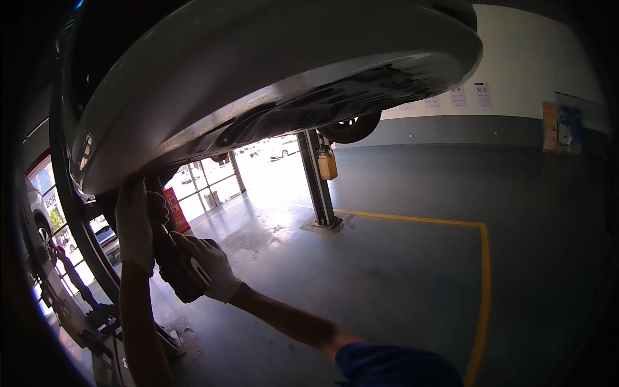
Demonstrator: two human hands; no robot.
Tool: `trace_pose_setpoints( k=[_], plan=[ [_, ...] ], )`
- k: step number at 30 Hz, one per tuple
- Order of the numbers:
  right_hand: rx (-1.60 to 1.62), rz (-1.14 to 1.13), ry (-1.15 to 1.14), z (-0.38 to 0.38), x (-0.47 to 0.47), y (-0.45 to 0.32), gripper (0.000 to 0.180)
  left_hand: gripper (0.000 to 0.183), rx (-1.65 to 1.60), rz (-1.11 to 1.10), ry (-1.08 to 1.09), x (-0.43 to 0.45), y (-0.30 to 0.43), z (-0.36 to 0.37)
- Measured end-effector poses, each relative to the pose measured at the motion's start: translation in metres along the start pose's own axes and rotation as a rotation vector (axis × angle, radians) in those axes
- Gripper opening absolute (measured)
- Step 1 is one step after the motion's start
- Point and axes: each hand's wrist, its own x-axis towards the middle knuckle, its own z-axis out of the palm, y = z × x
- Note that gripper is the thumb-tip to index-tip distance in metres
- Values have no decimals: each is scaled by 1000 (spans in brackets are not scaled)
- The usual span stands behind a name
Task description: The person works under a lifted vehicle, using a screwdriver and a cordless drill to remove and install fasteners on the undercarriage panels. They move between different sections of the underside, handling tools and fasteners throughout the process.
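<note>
A raised car's bumper (217,82) fills the upper part of the head view, its dark underside (290,109) showing below the edge. My right hand (213,266), in a pale glove, grips a cordless power tool (181,275) that looks like a drill or impact driver, its front end tilted up toward the bumper's lower left edge. My left hand (135,225), also gloved, reaches up to that edge beside the tool. Its fingertips are in shadow, so whether they hold anything is hidden. The tool's tip is too dark to make out.
A lift post (316,184) with a yellowish container (327,167) stands beyond the car. Another dark post (80,179) rises close on the left, near a second car's wheel (44,239). A tyre (355,128) hangs under the raised car. Yellow lines (411,218) mark the floor.
</note>
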Motion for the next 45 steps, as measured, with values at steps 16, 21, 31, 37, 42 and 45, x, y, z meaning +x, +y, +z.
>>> trace_pose_setpoints(
  k=[16, 21, 31, 37, 42, 45],
  plan=[
    [-261, 174, -694, -111, -56, -14, 82, 28, -316, -784, 652, -306, -132, -116],
    [-544, 0, 25, -206, 101, -3, 73, 37, -202, -966, 795, -414, -172, -153],
    [-225, 60, -17, -172, 135, -7, 89, 38, 16, -1068, 981, -510, -141, -197],
    [-634, 32, -239, -137, 24, 34, 42, 23, -81, -1022, 1156, -507, -135, -204],
    [-44, 947, -896, -75, -196, 36, 54, 20, -299, -855, 1279, -494, -111, -217],
    [128, 684, -1407, 10, -286, -33, 76, 20, -365, -801, 1437, -483, -109, -211]
  ],
)
